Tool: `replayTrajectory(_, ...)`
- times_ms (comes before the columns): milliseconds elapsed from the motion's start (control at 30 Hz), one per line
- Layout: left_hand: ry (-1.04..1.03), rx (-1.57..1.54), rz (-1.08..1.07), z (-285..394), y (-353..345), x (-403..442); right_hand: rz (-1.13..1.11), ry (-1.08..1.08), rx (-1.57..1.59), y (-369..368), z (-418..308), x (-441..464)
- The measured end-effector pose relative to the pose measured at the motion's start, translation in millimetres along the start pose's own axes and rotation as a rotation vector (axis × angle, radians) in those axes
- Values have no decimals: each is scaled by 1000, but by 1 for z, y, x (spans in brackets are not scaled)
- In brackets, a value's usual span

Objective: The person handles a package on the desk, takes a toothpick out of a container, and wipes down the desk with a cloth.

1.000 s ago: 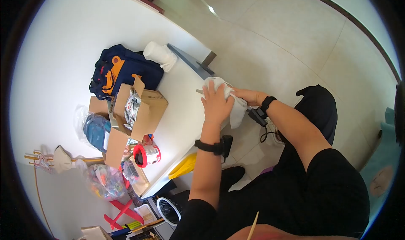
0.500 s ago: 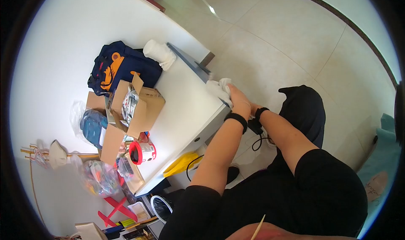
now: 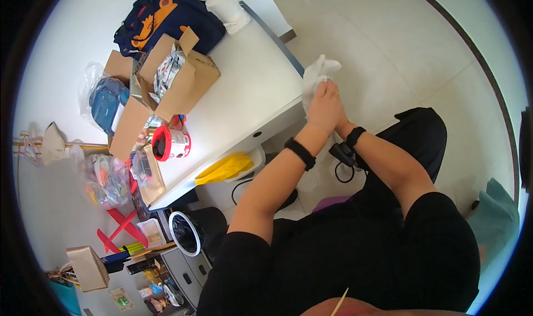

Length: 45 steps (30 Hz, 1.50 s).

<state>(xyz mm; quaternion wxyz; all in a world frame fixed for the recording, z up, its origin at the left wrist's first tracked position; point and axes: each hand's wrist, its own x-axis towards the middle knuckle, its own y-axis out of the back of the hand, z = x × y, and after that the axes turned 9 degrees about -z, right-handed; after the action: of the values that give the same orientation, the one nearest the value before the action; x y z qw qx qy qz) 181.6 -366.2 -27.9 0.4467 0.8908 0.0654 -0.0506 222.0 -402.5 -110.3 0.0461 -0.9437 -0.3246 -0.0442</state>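
My left hand (image 3: 325, 106) is closed on a crumpled white cloth (image 3: 321, 72), just past the corner of the white table (image 3: 255, 77). The cloth bunches above the fingers and hangs down beside the hand. My right hand (image 3: 343, 125) is close against the left one, near its wrist side. Its fingers are mostly hidden behind the left hand, so their grip cannot be made out. Both wrists wear black bands. A small black device with a cable (image 3: 341, 154) hangs below the right wrist.
On the table stand a navy bag (image 3: 194, 22), a white roll (image 3: 226, 11), an open cardboard box (image 3: 194, 86) and a red-lidded tub (image 3: 176, 144). A yellow bag (image 3: 225, 169) sits under the table edge. A lined bin (image 3: 211, 233) stands at lower left.
My hands and the cloth have come away from the table's corner edge and are now held over the floor. The camera view has shifted, so the table sits higher in the picture.
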Motion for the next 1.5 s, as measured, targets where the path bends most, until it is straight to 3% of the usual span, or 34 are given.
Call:
replayTrajectory(67,108,-304,264,-14,11,-18,79,109,-30,-8,-16,-3)
replayTrajectory(200,344,-686,441,-49,10,-73,191,172,-96,-22,-72,-15)
replayTrajectory(267,376,-743,435,-43,-18,-100,103,398,-358,-23,-89,-21)
replayTrajectory(300,437,-785,454,-36,-34,-112,111,381,-360,-28,-82,-26)
replayTrajectory(367,463,-796,462,-20,-61,-126,-196,844,-614,-41,-56,-39)
replayTrajectory(400,505,-799,480,-10,-78,-134,-204,836,-615,-48,-40,-45)
replayTrajectory(433,532,-861,219,-1,-107,-144,-254,783,-648,-55,-20,-51)
replayTrajectory(500,462,-771,210,4,-124,-147,-304,733,-683,-66,18,-55)
replayTrajectory(567,390,-763,142,20,-158,-155,-605,708,-856,-60,56,-54)
replayTrajectory(600,391,-767,138,27,-162,-158,-610,704,-856,-57,61,-52)
replayTrajectory(667,498,-830,-248,40,-169,-165,-794,713,-937,-54,71,-46)
replayTrajectory(700,497,-837,-251,38,-173,-162,-800,707,-939,-54,76,-41)
replayTrajectory(767,648,-1220,-39,22,-179,-147,-579,496,-993,-59,84,-31)
replayTrajectory(800,656,-1220,-46,18,-178,-141,-589,495,-986,-60,83,-33)
replayTrajectory(867,655,-1640,-135,13,-172,-137,-666,412,-930,-59,75,-39)
replayTrajectory(900,655,-1637,-134,17,-174,-137,-664,414,-929,-59,72,-43)
replayTrajectory(967,745,-1884,-83,30,-176,-132,-794,143,-725,-59,65,-60)
replayTrajectory(1000,734,-1884,-85,29,-162,-130,-785,140,-728,-55,58,-68)
replayTrajectory(1067,996,-2293,-196,23,-119,-128,-660,202,-540,-40,28,-80)
replayTrajectory(1100,985,-2301,-197,29,-124,-130,-620,198,-485,-32,14,-82)
replayTrajectory(1133,896,-2514,-132,36,-132,-132,-617,196,-494,-24,0,-86)
replayTrajectory(1167,793,-2721,-62,42,-141,-135,-527,270,-461,-18,-15,-90)
replayTrajectory(1200,786,-2724,-64,43,-136,-136,-438,343,-425,-12,-29,-93)
replayTrajectory(1267,747,-2845,-620,39,-119,-139,-460,373,-485,0,-52,-90)
replayTrajectory(1300,475,-3075,-564,39,-108,-139,-337,476,-467,3,-59,-86)
replayTrajectory(1333,475,-3072,-556,33,-88,-133,-213,577,-445,5,-65,-83)
replayTrajectory(1400,146,-3253,-163,19,-49,-121,-199,639,-499,9,-74,-65)
replayTrajectory(1467,235,-3135,-171,6,-30,-110,6,606,-555,3,-92,-44)
replayTrajectory(1500,307,-3019,-184,1,-24,-106,-3,615,-545,5,-81,-30)
